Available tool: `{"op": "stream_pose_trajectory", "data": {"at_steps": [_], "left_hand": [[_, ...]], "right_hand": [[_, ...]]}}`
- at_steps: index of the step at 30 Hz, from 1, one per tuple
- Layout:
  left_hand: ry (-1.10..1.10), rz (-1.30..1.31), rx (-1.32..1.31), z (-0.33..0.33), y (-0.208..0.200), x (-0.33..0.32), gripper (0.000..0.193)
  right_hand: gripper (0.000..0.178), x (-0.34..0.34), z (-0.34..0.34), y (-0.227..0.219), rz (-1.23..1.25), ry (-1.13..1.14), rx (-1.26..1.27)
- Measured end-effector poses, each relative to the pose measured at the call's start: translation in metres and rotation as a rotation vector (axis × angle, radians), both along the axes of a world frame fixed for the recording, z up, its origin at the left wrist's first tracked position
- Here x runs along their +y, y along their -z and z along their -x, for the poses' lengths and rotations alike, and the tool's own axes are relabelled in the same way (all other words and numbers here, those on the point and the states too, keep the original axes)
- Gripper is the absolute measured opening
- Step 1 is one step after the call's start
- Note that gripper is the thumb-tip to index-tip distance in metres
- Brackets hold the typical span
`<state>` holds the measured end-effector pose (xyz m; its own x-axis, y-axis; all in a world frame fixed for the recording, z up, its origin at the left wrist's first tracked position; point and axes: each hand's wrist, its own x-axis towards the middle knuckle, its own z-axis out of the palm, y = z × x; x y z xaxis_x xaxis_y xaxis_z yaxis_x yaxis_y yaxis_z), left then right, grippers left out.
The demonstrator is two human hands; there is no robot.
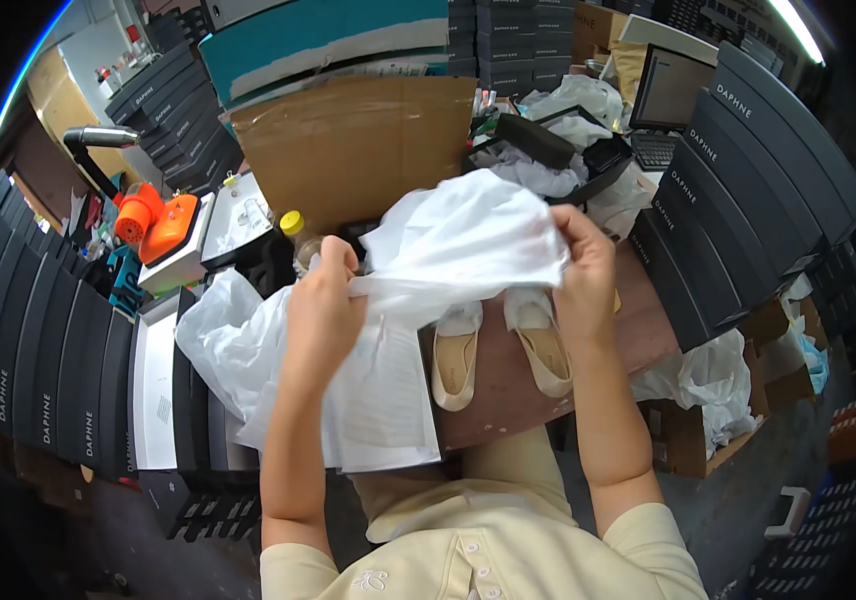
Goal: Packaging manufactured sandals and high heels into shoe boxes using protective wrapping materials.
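Observation:
Both hands hold a sheet of white tissue paper (468,235) stretched out above the table. My left hand (323,300) grips its left edge, and my right hand (588,265) pinches its right edge. Just below the paper, a pair of beige flat shoes (498,345) lies side by side on the reddish-brown table (508,400), toes partly covered by the paper. More white wrapping and a printed white sheet (383,390) lie under my left forearm.
Stacks of black shoe boxes (738,170) line the right and left (38,350) sides. An open box (153,380) sits at left, brown cardboard (358,140) behind, a yellow-capped bottle (295,232), an orange tool (163,225), a monitor (668,90).

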<state>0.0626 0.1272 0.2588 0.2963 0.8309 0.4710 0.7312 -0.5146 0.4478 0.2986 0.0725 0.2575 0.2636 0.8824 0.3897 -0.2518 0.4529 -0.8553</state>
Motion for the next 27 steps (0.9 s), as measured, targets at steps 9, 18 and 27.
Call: {"op": "stream_pose_trajectory", "data": {"at_steps": [9,18,27], "left_hand": [[-0.199,0.102,-0.495,0.032,-0.018,0.037,0.012],[-0.149,-0.538,-0.270,-0.031,-0.016,0.043,0.031],[-0.024,-0.568,0.121,-0.105,0.024,0.053,0.004]], "right_hand": [[0.062,-0.039,0.076,0.113,0.654,-0.048,-1.377],[0.046,-0.108,-0.002,0.131,0.579,-0.112,-0.214],[0.052,-0.225,-0.035,0.088,0.102,-0.417,1.205]]}}
